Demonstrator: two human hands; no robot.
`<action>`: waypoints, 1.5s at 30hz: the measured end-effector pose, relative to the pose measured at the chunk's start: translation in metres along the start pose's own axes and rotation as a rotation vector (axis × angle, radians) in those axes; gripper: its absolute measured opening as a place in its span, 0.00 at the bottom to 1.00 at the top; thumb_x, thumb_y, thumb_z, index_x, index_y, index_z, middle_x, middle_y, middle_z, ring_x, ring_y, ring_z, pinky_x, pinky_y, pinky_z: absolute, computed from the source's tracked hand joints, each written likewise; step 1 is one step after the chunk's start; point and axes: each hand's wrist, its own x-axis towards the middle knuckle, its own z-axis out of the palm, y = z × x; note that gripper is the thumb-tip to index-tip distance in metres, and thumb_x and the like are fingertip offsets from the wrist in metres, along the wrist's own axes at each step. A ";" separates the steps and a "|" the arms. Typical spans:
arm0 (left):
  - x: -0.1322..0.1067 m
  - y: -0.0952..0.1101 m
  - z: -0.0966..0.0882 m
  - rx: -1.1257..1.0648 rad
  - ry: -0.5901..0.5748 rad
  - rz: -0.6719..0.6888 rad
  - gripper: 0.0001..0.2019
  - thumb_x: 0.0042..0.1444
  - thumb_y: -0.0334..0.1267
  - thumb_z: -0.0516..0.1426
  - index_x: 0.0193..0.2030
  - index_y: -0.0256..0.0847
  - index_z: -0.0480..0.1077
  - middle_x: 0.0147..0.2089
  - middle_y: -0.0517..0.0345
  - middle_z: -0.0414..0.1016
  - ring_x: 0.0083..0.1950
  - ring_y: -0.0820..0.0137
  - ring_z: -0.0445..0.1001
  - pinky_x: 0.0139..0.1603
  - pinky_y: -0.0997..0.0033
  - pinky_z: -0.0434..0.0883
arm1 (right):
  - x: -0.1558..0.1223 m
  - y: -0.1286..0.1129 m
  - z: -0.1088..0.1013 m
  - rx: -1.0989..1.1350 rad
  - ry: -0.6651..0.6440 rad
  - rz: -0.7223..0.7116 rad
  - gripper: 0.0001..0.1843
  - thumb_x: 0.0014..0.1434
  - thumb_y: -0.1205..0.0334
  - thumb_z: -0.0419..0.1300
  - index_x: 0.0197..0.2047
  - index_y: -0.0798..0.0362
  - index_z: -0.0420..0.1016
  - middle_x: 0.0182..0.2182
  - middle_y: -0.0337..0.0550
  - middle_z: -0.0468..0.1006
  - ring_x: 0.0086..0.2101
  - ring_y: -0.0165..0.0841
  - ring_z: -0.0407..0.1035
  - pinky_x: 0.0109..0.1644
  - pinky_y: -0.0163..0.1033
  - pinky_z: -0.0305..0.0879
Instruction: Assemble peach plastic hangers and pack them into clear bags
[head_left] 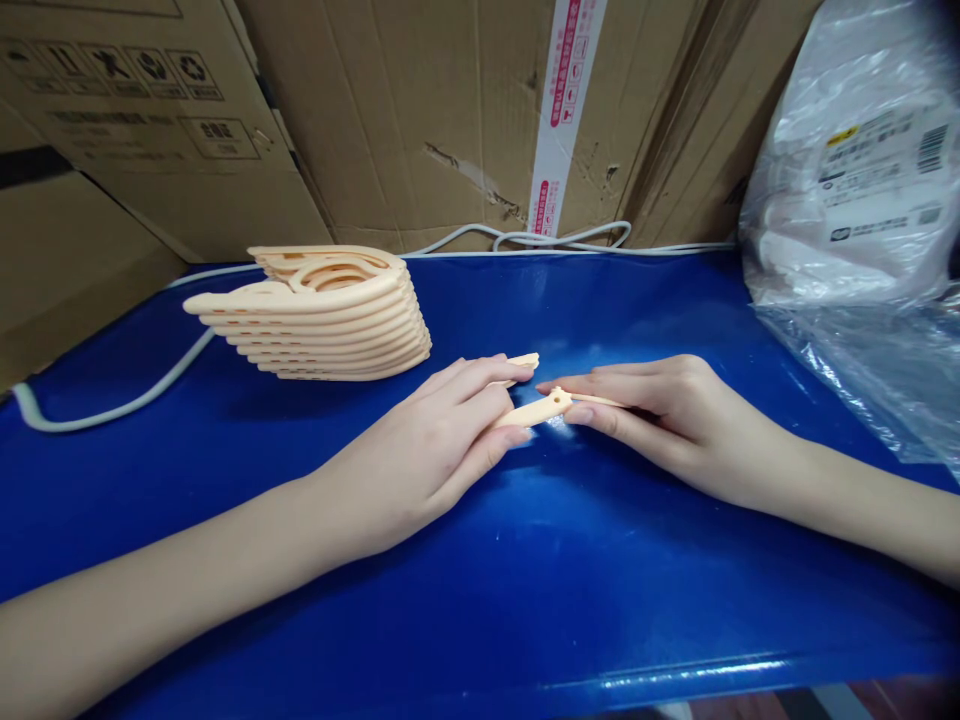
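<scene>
Stack of peach pieces (322, 325) is piled beyond left hand (442, 430), which is curled round another piece (540, 408); thin strip (600, 400) is pinched in right hand (679, 420), whether they're done can't be told.

i record the left forearm (225, 560) and right forearm (847, 495) bare to the edge of view; the left hand (442, 435) and right hand (682, 415) are likewise bare, with slender fingers (487, 373) and visible thumbnails (517, 436).

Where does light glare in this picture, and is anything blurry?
Head view: glare on the blue tabletop between left hand and right hand, and along its near edge; head view: small print on the left carton looks too soft to read.
</scene>
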 end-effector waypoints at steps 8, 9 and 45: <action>-0.002 -0.001 0.000 0.034 -0.013 0.019 0.17 0.74 0.40 0.44 0.54 0.36 0.71 0.69 0.47 0.66 0.71 0.65 0.62 0.72 0.56 0.62 | -0.004 -0.002 0.001 -0.279 0.061 -0.058 0.19 0.72 0.58 0.50 0.54 0.56 0.78 0.29 0.41 0.77 0.27 0.30 0.73 0.30 0.34 0.63; -0.002 -0.001 0.001 0.040 -0.012 0.023 0.17 0.74 0.40 0.44 0.54 0.35 0.70 0.69 0.47 0.66 0.71 0.65 0.62 0.72 0.56 0.61 | -0.004 -0.003 0.001 -0.301 0.062 -0.062 0.19 0.72 0.58 0.50 0.54 0.56 0.78 0.28 0.40 0.77 0.26 0.30 0.72 0.29 0.34 0.62; -0.005 -0.001 -0.001 0.028 -0.080 0.036 0.15 0.74 0.38 0.43 0.46 0.39 0.69 0.68 0.50 0.67 0.72 0.67 0.60 0.73 0.56 0.58 | -0.005 0.000 0.007 -0.672 0.210 -0.278 0.14 0.71 0.58 0.54 0.43 0.53 0.80 0.26 0.38 0.78 0.24 0.26 0.71 0.27 0.34 0.59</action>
